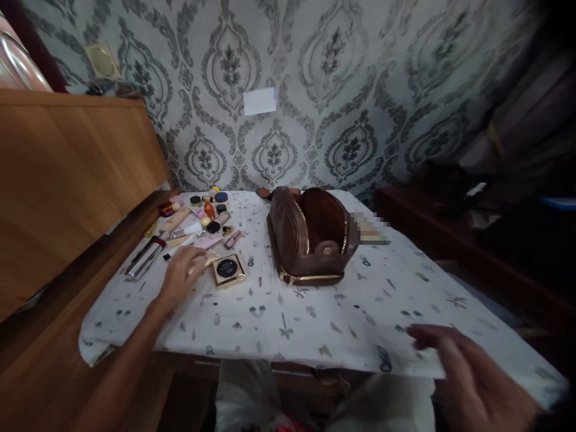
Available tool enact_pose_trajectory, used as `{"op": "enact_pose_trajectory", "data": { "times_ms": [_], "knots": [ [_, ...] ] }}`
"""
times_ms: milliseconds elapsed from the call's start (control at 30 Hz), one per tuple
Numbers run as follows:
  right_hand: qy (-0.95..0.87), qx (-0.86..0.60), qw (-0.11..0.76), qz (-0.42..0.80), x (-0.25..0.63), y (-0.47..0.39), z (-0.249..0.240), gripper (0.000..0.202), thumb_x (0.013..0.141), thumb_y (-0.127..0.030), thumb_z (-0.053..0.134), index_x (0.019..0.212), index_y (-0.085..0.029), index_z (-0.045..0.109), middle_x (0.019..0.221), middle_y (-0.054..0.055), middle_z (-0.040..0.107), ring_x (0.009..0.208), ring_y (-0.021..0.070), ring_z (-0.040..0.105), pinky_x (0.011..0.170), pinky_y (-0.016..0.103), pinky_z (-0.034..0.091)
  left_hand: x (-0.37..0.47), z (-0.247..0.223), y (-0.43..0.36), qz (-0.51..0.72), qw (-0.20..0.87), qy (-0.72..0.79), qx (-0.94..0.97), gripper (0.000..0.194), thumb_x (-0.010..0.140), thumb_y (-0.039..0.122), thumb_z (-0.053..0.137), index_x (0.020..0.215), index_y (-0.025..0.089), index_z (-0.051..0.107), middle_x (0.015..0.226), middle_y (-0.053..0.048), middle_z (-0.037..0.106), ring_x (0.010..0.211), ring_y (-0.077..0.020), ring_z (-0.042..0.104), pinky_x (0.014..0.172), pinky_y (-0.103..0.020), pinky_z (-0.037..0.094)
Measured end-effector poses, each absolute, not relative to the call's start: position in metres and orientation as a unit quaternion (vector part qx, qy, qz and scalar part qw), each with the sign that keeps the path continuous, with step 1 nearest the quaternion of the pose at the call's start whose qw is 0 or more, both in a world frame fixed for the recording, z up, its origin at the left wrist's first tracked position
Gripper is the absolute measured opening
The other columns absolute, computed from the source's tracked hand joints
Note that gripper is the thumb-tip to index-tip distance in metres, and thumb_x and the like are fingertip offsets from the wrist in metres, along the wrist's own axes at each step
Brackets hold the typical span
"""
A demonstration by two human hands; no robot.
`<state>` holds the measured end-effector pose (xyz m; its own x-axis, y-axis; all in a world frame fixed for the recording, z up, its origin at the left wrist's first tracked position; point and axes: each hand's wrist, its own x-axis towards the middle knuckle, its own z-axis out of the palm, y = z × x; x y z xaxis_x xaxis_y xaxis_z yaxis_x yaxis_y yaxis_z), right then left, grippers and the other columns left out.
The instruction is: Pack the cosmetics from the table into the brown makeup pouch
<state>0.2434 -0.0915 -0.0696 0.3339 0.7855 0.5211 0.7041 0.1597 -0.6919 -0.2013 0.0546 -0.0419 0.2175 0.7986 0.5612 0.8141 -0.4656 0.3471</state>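
My left hand (pixel 182 273) is over the left part of the table, its fingers bent and close together. A small pale piece shows at its fingertips, too unclear to name. Just right of them lies a square gold compact (pixel 228 270) with a round dark centre. Behind the hand are loose cosmetics, among them a silver tube with a dark red band (pixel 146 258), makeup brushes (pixel 189 230) and small jars. A brown leather cosmetic bag (pixel 292 240) stands unzipped at the middle. My right hand (pixel 472 372), slightly blurred, hovers by the front right edge, fingers stretched out, holding nothing visible.
A white patterned cloth (pixel 288 318) covers the table. At left rises a wooden cabinet (pixel 67 180). The patterned wall (pixel 274 138) closes off the back. A flat item (pixel 369 231), partly blurred out, lies right of the bag. Dark furniture (pixel 472 258) stands at right.
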Motion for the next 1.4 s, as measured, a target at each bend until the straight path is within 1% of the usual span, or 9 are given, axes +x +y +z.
{"op": "enact_pose_trajectory", "data": {
  "times_ms": [133, 233, 367, 567, 733, 833, 900, 1133, 1400],
  "knots": [
    [-0.707, -0.497, 0.474, 0.168, 0.176, -0.044, -0.035, 0.031, 0.094, -0.043, 0.047, 0.082, -0.022, 0.067, 0.081, 0.006, 0.069, 0.072, 0.0192, 0.065, 0.062, 0.028, 0.05, -0.173, -0.034, 0.044, -0.2, -0.023, -0.482, -0.853, 0.05, 0.087, 0.049, 0.058, 0.128, 0.021, 0.053, 0.132, -0.011, 0.057, 0.129, -0.0311, 0.043, 0.106, -0.047, 0.037],
    [-0.757, -0.429, 0.426, 0.248, 0.137, -0.012, -0.032, 0.03, 0.096, -0.039, 0.046, 0.083, -0.019, 0.065, 0.081, 0.006, 0.07, 0.076, 0.0181, 0.065, 0.069, 0.028, 0.049, -0.164, -0.036, 0.045, -0.158, -0.033, -0.49, -0.857, 0.058, 0.086, 0.048, 0.059, 0.136, 0.021, 0.046, 0.142, -0.013, 0.048, 0.138, -0.033, 0.034, 0.111, -0.05, 0.032],
    [-0.75, -0.402, 0.408, 0.33, 0.105, 0.02, -0.051, 0.029, 0.094, -0.04, 0.048, 0.087, -0.018, 0.066, 0.081, 0.005, 0.069, 0.073, 0.017, 0.062, 0.064, 0.027, 0.046, -0.163, -0.042, 0.051, -0.18, -0.052, -0.498, -0.847, 0.058, 0.085, 0.041, 0.06, 0.136, 0.02, 0.045, 0.132, -0.015, 0.054, 0.128, -0.0325, 0.044, 0.105, -0.048, 0.038],
    [-0.688, -0.387, 0.423, 0.445, 0.071, 0.046, -0.077, 0.034, 0.091, -0.047, 0.053, 0.106, -0.019, 0.064, 0.09, 0.006, 0.067, 0.08, 0.0188, 0.063, 0.061, 0.028, 0.048, -0.16, -0.039, 0.05, -0.31, -0.112, -0.548, -0.769, 0.066, 0.069, 0.036, 0.074, 0.129, 0.021, 0.05, 0.119, -0.012, 0.06, 0.116, -0.0325, 0.053, 0.1, -0.048, 0.042],
    [-0.606, -0.312, 0.426, 0.594, 0.059, 0.05, -0.082, 0.055, 0.086, -0.059, 0.057, 0.122, -0.019, 0.055, 0.104, 0.009, 0.062, 0.087, 0.0192, 0.066, 0.058, 0.026, 0.05, -0.146, -0.03, 0.04, -0.513, -0.427, -0.475, -0.573, 0.056, 0.07, 0.043, 0.073, 0.12, 0.023, 0.055, 0.113, -0.008, 0.067, 0.105, -0.0274, 0.064, 0.092, -0.04, 0.048],
    [-0.577, -0.283, 0.433, 0.631, 0.064, 0.048, -0.078, 0.056, 0.085, -0.058, 0.059, 0.126, -0.021, 0.053, 0.107, 0.01, 0.062, 0.09, 0.0194, 0.066, 0.059, 0.026, 0.05, -0.132, -0.031, 0.033, -0.535, -0.619, -0.394, -0.419, 0.054, 0.077, 0.056, 0.063, 0.115, 0.019, 0.061, 0.107, -0.011, 0.071, 0.092, -0.0275, 0.069, 0.079, -0.038, 0.053],
    [-0.565, -0.271, 0.442, 0.642, 0.069, 0.046, -0.076, 0.055, 0.085, -0.057, 0.06, 0.126, -0.022, 0.053, 0.108, 0.01, 0.062, 0.091, 0.0198, 0.065, 0.06, 0.026, 0.05, -0.122, -0.032, 0.03, -0.527, -0.681, -0.363, -0.356, 0.054, 0.081, 0.058, 0.057, 0.114, 0.017, 0.065, 0.101, -0.011, 0.074, 0.087, -0.027, 0.07, 0.073, -0.036, 0.055],
    [-0.57, -0.247, 0.45, 0.641, 0.075, 0.042, -0.072, 0.055, 0.082, -0.055, 0.066, 0.126, -0.025, 0.053, 0.106, 0.007, 0.058, 0.09, 0.0188, 0.06, 0.057, 0.024, 0.05, -0.103, -0.038, 0.032, -0.534, -0.718, -0.329, -0.303, 0.043, 0.09, 0.05, 0.048, 0.107, 0.017, 0.069, 0.097, -0.01, 0.076, 0.085, -0.0232, 0.071, 0.071, -0.033, 0.057],
    [-0.57, -0.237, 0.445, 0.649, 0.076, 0.042, -0.071, 0.054, 0.08, -0.056, 0.067, 0.122, -0.025, 0.053, 0.106, 0.007, 0.056, 0.089, 0.0174, 0.059, 0.056, 0.022, 0.049, -0.098, -0.044, 0.033, -0.55, -0.696, -0.33, -0.322, 0.044, 0.086, 0.053, 0.053, 0.107, 0.017, 0.068, 0.094, -0.009, 0.076, 0.09, -0.0246, 0.07, 0.072, -0.034, 0.056]
  ]
}}
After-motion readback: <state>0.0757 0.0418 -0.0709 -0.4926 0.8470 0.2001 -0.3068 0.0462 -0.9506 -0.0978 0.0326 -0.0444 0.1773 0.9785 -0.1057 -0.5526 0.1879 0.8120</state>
